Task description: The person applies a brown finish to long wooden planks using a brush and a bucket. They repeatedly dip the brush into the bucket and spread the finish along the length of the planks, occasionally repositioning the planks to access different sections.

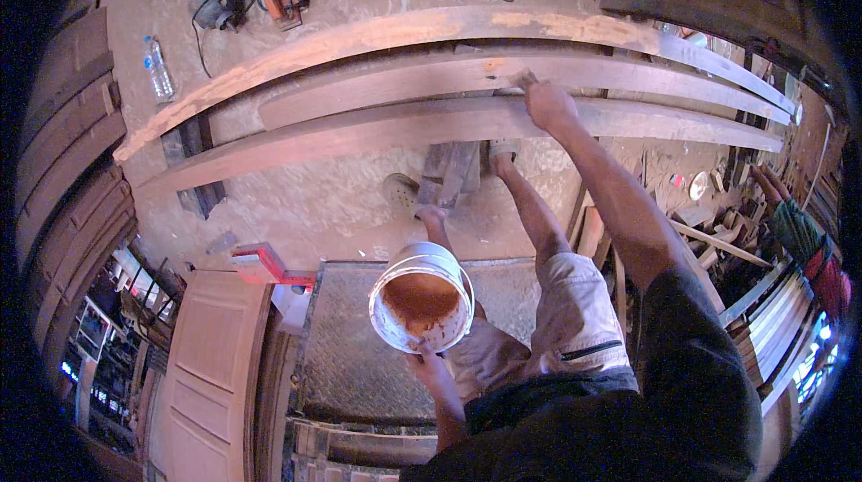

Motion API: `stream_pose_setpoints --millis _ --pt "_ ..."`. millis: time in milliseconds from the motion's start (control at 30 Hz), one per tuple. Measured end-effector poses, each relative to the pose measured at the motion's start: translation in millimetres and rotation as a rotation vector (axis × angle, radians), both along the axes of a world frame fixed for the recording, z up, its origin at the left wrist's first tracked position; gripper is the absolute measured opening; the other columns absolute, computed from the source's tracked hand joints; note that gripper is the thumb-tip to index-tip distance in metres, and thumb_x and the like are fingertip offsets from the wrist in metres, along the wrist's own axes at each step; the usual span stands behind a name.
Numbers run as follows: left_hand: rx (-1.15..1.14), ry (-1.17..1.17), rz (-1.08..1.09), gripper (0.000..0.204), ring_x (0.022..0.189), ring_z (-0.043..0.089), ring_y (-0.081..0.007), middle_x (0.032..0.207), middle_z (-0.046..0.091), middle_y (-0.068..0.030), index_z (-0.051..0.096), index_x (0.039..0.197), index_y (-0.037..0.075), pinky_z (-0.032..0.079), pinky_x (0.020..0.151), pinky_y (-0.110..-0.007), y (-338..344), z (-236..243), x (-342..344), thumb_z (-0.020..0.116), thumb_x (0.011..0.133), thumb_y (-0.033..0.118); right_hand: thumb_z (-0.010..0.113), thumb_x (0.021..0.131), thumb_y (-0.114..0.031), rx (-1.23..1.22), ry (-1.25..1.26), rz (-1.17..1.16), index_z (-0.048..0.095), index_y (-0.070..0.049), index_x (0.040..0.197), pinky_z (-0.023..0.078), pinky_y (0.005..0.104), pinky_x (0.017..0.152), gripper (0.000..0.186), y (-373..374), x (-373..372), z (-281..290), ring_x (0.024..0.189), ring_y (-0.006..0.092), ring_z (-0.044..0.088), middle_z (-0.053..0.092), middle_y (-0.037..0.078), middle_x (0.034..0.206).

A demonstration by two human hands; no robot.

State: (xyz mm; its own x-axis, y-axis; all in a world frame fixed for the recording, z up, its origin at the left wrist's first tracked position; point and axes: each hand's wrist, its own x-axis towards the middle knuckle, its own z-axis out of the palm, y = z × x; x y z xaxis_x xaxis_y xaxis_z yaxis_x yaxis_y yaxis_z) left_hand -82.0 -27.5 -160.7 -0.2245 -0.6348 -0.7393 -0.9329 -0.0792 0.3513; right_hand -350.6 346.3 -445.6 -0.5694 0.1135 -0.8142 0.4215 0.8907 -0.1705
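Note:
My right hand (pixel 549 107) grips a small flat scraper (pixel 523 79) against the middle wooden plank (pixel 359 91), beside a small orange patch. My left hand (pixel 427 361) holds a white bucket (pixel 435 334) with brown paste inside. A longer pale plank (pixel 271 63) with beige patches lies on the far side, and another plank (pixel 332 145) lies nearest me. The planks rest crosswise on dark supports (pixel 193 159) above the dusty floor (pixel 314 213).
Power tools (pixel 283 2) and a plastic bottle (pixel 160 71) lie beyond the planks. A panelled door (pixel 206 374) and a red object (pixel 256 262) are at lower left. Scrap wood (pixel 709 231) lies at right, near what looks like a person in green and red (pixel 799 235).

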Motion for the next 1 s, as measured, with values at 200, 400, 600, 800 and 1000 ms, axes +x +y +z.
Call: stream_pose_setpoints --millis 200,400,600,800,1000 --pt "0.112 -0.09 0.014 0.054 0.11 0.053 -0.0239 0.127 0.05 -0.0157 0.041 0.133 0.003 0.047 0.086 -0.035 5 -2 23 0.059 0.092 0.032 0.047 0.093 -0.044 -0.069 0.392 -0.58 0.049 0.0 0.115 0.045 0.0531 0.081 0.049 -46 53 -8 0.093 0.0485 0.057 0.059 0.031 0.101" --pt "0.06 -0.116 -0.152 0.052 0.11 0.051 -0.0258 0.123 0.052 -0.0171 0.045 0.128 -0.004 0.039 0.096 -0.038 36 -2 14 0.055 0.093 0.034 0.053 0.092 -0.043 -0.403 0.419 -0.566 0.049 -0.001 0.105 0.046 0.0448 0.075 0.044 6 31 -21 0.083 0.0425 0.059 0.061 0.026 0.089" --pt "0.019 -0.203 -0.307 0.052 0.106 0.053 -0.0272 0.119 0.055 -0.0212 0.045 0.125 -0.008 0.04 0.094 -0.04 21 -11 39 0.051 0.096 0.034 0.05 0.093 -0.042 -0.205 0.27 -0.076 0.055 -0.007 0.107 0.045 0.047 0.08 0.039 50 -4 -6 0.084 0.0376 0.062 0.066 0.019 0.089" --pt "-0.061 -0.16 -0.245 0.055 0.108 0.053 -0.0278 0.126 0.051 -0.021 0.039 0.131 -0.006 0.042 0.095 -0.04 11 -19 50 0.052 0.096 0.034 0.044 0.089 -0.056 -0.131 0.243 0.438 0.059 -0.007 0.111 0.043 0.0544 0.088 0.056 37 -47 -12 0.097 0.0384 0.062 0.067 0.021 0.097" --pt "0.017 -0.106 0.031 0.055 0.107 0.055 -0.0229 0.123 0.051 -0.0165 0.035 0.135 0.0 0.049 0.083 -0.034 43 -19 31 0.057 0.094 0.03 0.043 0.088 -0.064 -0.084 0.258 0.283 0.062 -0.006 0.104 0.049 0.0471 0.079 0.063 40 -45 -30 0.081 0.0397 0.065 0.067 0.021 0.079"
